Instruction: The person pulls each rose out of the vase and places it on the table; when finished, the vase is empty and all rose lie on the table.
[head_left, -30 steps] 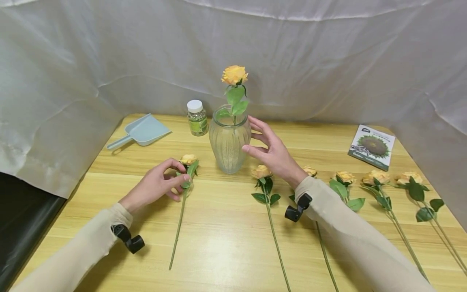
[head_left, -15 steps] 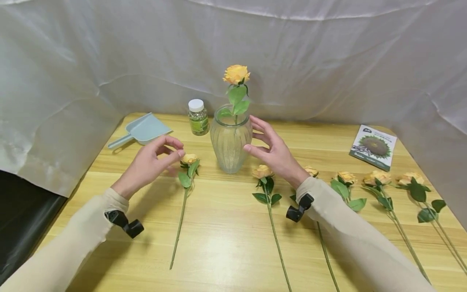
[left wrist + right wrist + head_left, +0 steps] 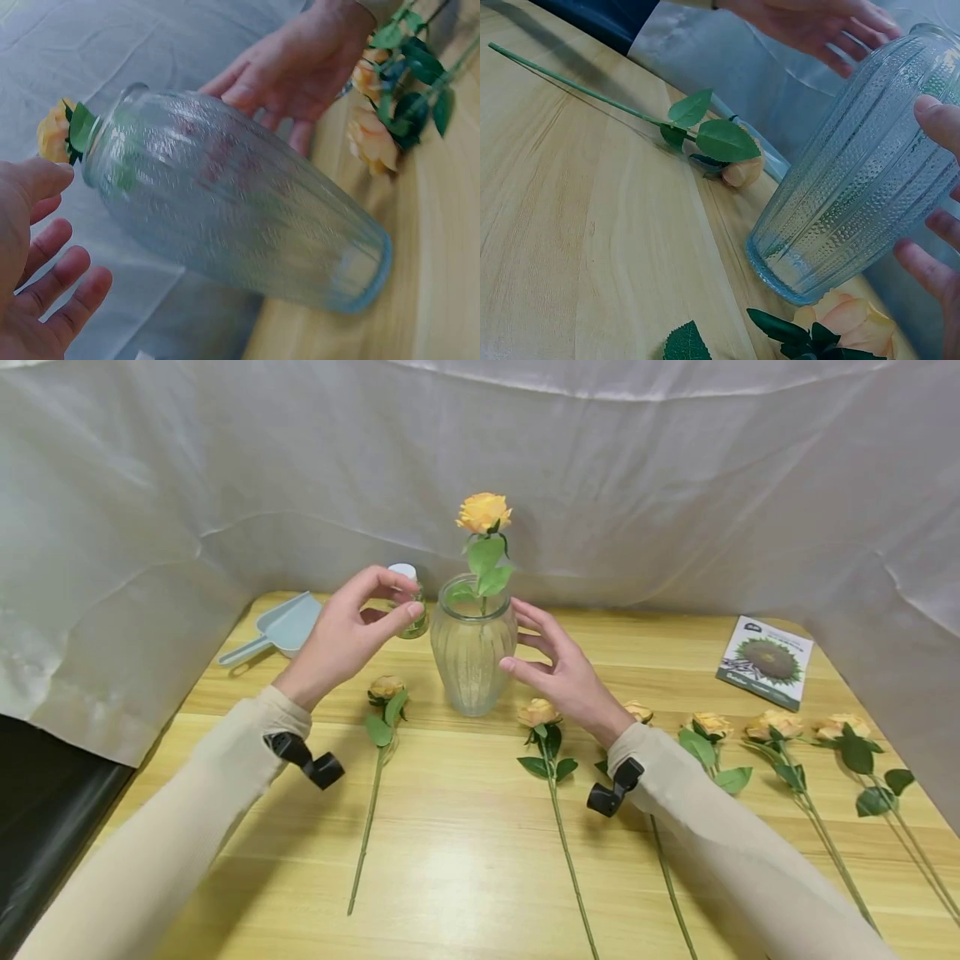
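Observation:
A ribbed clear glass vase stands upright on the table with one yellow rose in it. Against the vase's right side rests my right hand, fingers loosely spread with the thumb toward the front. My left hand hovers left of the vase, apart from it, with bent fingers and nothing between them. Behind those fingers is a partly hidden white-capped bottle. Another yellow rose lies on the table below the left hand. The left wrist view shows the vase between both hands.
Several more yellow roses lie at the right, one rose just right of the vase base and others partly under the right forearm. A blue dustpan sits at the back left. A sunflower packet lies at the back right, before a grey curtain.
My left hand has let go of the lying rose, lifted away and moved up and right toward the vase. The right hand has stayed at the vase's side.

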Tool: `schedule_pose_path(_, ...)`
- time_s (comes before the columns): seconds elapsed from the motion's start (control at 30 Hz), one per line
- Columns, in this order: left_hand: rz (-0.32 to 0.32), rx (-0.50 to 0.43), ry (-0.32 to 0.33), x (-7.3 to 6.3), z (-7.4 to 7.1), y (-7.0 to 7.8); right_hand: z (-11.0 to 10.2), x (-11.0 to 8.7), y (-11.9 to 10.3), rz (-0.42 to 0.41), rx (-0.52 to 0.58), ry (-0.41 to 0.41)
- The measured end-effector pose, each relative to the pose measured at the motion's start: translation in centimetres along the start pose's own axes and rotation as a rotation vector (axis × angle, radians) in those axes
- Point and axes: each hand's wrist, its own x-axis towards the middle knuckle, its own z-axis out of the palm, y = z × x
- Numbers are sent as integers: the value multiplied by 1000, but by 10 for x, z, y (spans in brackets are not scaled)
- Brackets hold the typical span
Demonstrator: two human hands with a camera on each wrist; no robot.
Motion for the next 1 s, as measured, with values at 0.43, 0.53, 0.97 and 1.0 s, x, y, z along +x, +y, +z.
schedule_pose_path(0.43, 53, -173, -128, 41, 22, 18, 0, 0, 3, 7, 13, -3)
schedule_pose_path(0.53, 32, -177, -162, 46, 25, 20, 0, 0, 3, 5, 15, -5)
schedule_pose_path(0.97, 33, -163, -272, 55, 35, 20, 1, 0, 2, 10, 25, -12)
schedule_pose_path(1.0, 36, -161, -264, 55, 35, 21, 1, 0, 2, 9, 25, -11)
